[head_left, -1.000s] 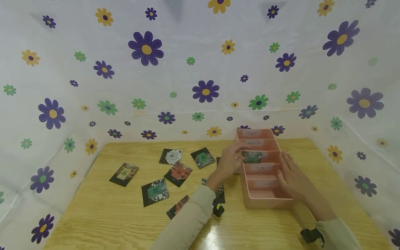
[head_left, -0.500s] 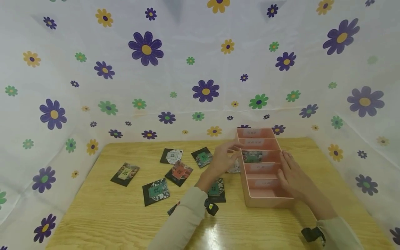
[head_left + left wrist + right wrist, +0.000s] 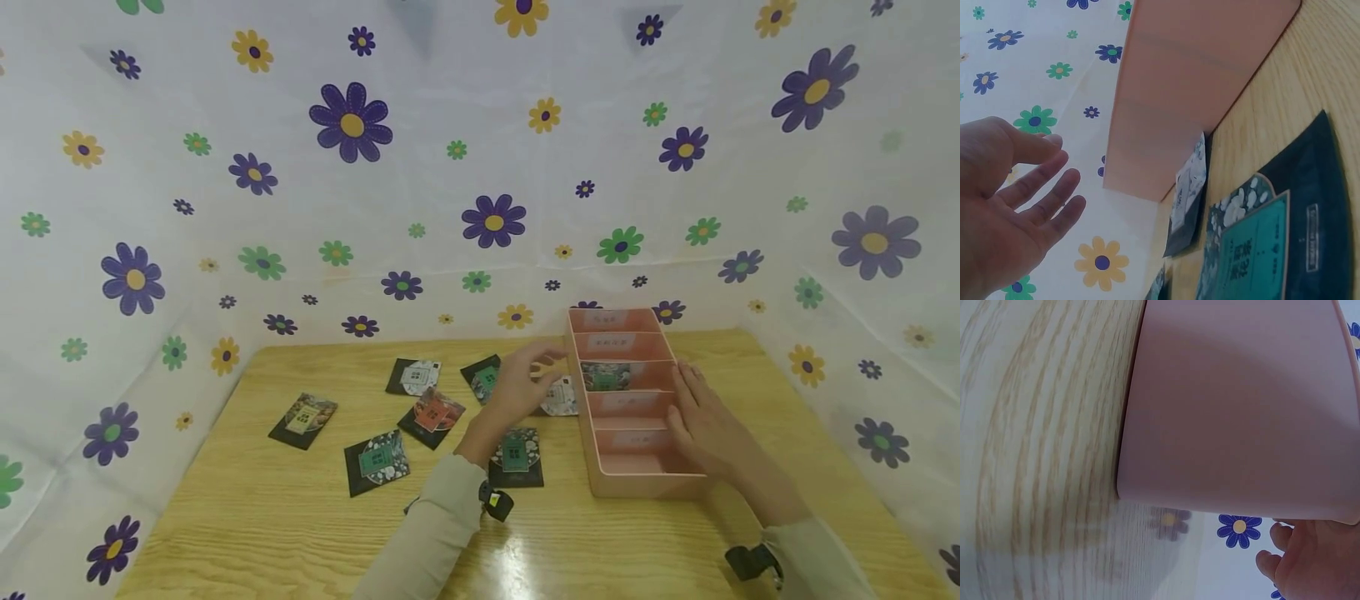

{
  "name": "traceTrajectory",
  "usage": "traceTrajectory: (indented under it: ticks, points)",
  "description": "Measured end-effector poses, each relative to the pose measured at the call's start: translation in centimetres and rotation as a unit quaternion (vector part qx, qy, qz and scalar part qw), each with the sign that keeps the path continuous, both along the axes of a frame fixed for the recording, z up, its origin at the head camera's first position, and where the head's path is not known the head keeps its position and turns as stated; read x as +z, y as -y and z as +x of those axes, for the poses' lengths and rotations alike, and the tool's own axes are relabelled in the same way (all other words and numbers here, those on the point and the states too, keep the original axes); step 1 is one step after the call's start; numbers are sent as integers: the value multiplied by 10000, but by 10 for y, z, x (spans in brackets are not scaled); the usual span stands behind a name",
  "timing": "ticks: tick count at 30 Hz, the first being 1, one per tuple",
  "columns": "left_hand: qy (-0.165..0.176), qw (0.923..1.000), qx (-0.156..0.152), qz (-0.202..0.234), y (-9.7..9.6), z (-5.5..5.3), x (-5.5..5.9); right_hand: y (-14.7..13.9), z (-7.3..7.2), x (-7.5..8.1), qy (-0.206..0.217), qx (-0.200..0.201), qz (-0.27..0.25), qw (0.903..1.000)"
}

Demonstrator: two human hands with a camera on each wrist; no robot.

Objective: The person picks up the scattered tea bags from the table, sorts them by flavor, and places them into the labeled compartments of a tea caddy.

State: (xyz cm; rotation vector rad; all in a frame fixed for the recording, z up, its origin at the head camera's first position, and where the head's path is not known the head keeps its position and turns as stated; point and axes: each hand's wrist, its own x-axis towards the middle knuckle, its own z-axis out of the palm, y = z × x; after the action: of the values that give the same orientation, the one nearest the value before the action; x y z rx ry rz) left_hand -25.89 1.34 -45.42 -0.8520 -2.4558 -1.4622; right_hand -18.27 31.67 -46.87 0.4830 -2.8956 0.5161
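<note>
A pink divided box (image 3: 648, 486) with a row of labelled compartments stands at the right. A tea packet (image 3: 607, 377) with a green label is upright in its middle compartment. My left hand (image 3: 513, 387) hovers just left of the box, fingers loosely bent with nothing between them; the left wrist view shows this hand (image 3: 1019, 212) apart from the box's side (image 3: 1172, 94). My right hand (image 3: 708, 425) rests along the box's right rim, fingers fairly straight. Below my left hand lie a white-labelled packet (image 3: 559, 397) and a green-labelled packet (image 3: 516, 457).
More flat packets lie on the wooden table (image 3: 247, 517): a red-labelled packet (image 3: 431, 417), a yellow-labelled packet (image 3: 302, 419), a green-labelled packet (image 3: 377, 461) and a white one (image 3: 414, 377). My left sleeve (image 3: 427, 533) partly covers another. A flowered cloth (image 3: 450, 183) surrounds the table.
My left hand has drawn back leftward from the box's left rim, uncovering the white-labelled and green-labelled packets beneath it. My right hand stays at the right rim.
</note>
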Motion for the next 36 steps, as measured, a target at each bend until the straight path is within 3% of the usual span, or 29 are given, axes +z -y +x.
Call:
traceTrajectory:
  ticks: [9,13,21,29,36]
  points:
    - [97,9991,3,-420,3,-5,-12,1,1,4,177,-13,34,9998]
    - [224,9963,91,-824,1,-10,-17,0,1,3,141,-15,13,9999]
    - [702,9875,145,-1407,-5,-21,-27,0,0,3,200,-17,4,9998]
    - [454,9732,-98,-2252,-8,-29,-40,1,1,4,303,-24,-24,9995]
    - [669,9640,-208,-2564,-8,-27,-41,0,0,4,265,-71,15,9996]
